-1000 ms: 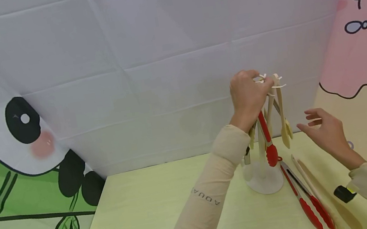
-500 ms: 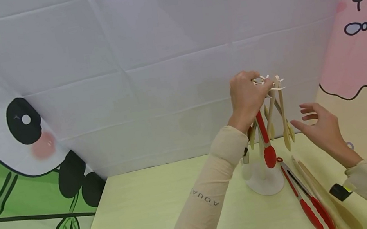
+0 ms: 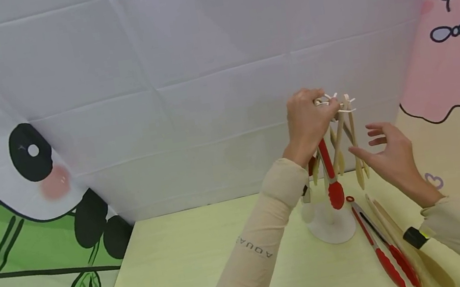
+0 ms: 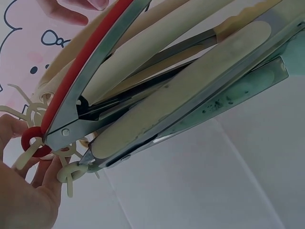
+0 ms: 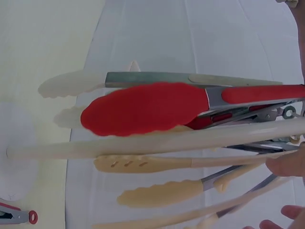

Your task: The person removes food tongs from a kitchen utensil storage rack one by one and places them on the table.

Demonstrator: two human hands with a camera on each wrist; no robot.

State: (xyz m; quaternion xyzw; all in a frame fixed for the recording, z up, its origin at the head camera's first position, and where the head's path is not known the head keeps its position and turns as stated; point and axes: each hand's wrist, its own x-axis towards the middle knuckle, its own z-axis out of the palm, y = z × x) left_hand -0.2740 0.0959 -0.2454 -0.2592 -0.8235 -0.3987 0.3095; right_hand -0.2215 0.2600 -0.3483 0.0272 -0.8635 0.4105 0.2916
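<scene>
My left hand [image 3: 308, 119] grips the top of a white utensil stand [image 3: 335, 234], among its hooks. Red-tipped tongs [image 3: 336, 194] hang below that hand; their red ring [image 4: 28, 150] loops over a hook in the left wrist view. Tongs with pale tips [image 5: 71, 85], tan-tipped tongs [image 5: 159, 193] and a slotted wooden utensil [image 5: 143, 163] hang there too. To the right of the stand, my right hand [image 3: 392, 156] has its fingers spread and holds nothing. Its thumb points toward a hanging wooden utensil [image 3: 360, 176]; whether they touch, I cannot tell.
On the pale yellow table [image 3: 194, 263], in front and to the right of the stand, lie another pair of red-tipped tongs [image 3: 390, 268] and long wooden utensils [image 3: 436, 269]. A white cloth wall [image 3: 208, 117] rises behind, with a pink printed panel [image 3: 447, 76] at right.
My right hand has moved left, closer to the hanging utensils. The left hand stays at the stand's top, and the hanging red-tipped tongs have shifted slightly left.
</scene>
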